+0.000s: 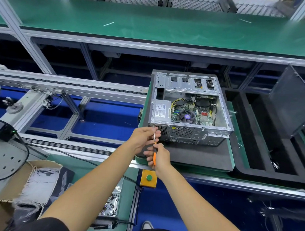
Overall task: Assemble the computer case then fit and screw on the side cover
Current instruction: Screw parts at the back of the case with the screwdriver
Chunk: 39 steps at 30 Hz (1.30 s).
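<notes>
An open computer case [190, 106] lies on its side on a black foam pad [195, 155], with the motherboard, fan and power supply showing. My right hand [159, 158] grips the orange and black handle of a screwdriver [154, 150]. Its metal shaft points up to the case's near left corner. My left hand [144, 138] pinches the shaft just below the tip, beside the rear panel. A dark grey side cover [290, 101] leans upright at the right, apart from the case.
A roller conveyor frame [66, 88] runs along the left. A clear tray of screws [110, 205] sits near my left forearm, and beside it stands a cardboard box of white ties [33, 183]. A yellow box with a green button [148, 178] is below my right hand. Black foam trays [261, 141] lie right.
</notes>
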Each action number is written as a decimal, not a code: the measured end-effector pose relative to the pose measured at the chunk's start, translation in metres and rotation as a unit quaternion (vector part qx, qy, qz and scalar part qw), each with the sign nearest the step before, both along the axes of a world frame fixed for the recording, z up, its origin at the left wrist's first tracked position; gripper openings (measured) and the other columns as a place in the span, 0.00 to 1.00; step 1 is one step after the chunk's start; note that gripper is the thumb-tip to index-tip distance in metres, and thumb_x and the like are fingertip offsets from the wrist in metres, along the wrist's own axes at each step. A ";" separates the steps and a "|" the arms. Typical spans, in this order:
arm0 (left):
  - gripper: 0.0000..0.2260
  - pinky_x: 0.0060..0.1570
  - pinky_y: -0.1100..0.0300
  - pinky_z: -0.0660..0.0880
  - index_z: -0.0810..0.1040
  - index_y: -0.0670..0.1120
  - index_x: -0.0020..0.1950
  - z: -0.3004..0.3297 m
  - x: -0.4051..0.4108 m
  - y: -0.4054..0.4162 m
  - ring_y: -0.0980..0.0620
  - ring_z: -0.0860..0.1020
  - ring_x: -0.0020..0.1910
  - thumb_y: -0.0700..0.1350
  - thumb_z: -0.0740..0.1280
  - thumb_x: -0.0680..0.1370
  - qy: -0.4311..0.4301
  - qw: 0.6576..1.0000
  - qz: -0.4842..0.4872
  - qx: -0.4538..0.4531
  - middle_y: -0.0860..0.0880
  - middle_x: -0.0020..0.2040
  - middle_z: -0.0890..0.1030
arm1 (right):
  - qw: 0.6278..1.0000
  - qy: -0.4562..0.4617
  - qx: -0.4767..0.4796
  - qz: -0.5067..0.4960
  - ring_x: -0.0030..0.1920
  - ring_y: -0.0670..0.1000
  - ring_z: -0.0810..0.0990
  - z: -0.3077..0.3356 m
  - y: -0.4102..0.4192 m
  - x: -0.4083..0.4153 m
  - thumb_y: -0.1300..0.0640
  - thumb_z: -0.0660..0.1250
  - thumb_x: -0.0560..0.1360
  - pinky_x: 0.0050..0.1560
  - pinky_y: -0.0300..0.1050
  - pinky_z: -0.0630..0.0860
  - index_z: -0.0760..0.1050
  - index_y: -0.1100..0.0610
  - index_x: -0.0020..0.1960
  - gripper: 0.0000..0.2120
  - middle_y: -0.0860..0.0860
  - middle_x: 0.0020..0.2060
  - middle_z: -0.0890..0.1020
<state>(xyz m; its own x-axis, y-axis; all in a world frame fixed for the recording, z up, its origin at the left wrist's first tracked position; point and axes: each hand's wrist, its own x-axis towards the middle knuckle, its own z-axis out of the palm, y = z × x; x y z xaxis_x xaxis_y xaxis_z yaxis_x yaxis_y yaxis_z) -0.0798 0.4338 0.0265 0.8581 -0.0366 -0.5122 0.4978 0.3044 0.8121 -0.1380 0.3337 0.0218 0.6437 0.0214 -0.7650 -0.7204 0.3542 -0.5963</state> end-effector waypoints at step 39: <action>0.22 0.40 0.51 0.84 0.62 0.47 0.50 0.014 0.009 0.004 0.44 0.87 0.46 0.31 0.73 0.75 -0.003 0.996 0.027 0.085 0.40 0.45 0.87 | 0.999 -0.009 -0.018 0.033 0.23 0.50 0.76 0.010 0.002 -0.003 0.53 0.59 0.80 0.24 0.36 0.67 0.77 0.62 0.51 0.13 0.55 0.32 0.85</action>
